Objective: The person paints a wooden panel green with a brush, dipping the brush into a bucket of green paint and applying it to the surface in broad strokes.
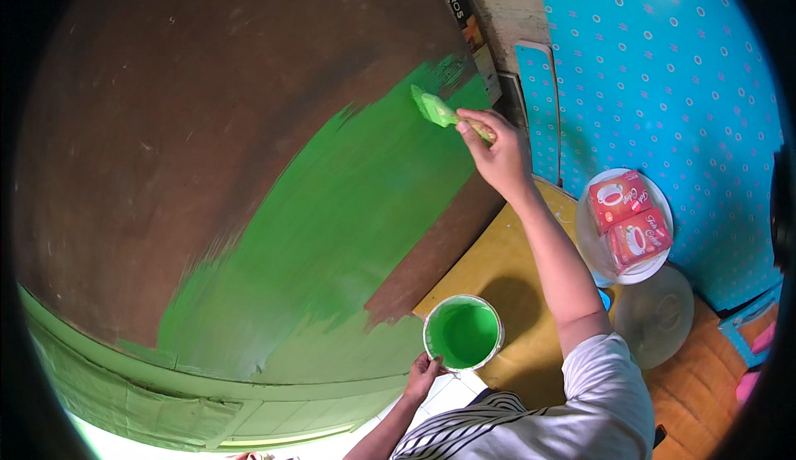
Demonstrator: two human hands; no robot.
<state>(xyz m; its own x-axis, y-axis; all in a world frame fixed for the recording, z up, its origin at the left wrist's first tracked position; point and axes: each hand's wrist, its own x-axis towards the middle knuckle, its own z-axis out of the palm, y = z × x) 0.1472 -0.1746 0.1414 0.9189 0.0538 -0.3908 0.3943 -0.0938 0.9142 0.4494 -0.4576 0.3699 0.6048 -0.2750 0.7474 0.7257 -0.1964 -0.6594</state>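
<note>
My right hand point(503, 153) is closed around the handle of a paintbrush point(434, 107). Its bristles are coated in light green and lie against or close over a large brown panel point(157, 120), near the upper edge of a wide green painted area point(332, 220). Low in the middle, my left hand point(423, 375) grips the edge of a round white paint bucket point(501, 340). Green paint point(464, 336) fills part of the bucket. A brown strip point(444, 244) shows between the green area and a yellow surface.
The yellow tabletop point(489, 261) lies beside the panel. To the right, a white tub point(655, 273) holds two red boxes point(634, 220), near a translucent lid point(655, 319). Blue patterned covering point(663, 87) spans the upper right. A dark printed box point(454, 0) stands at the panel's edge.
</note>
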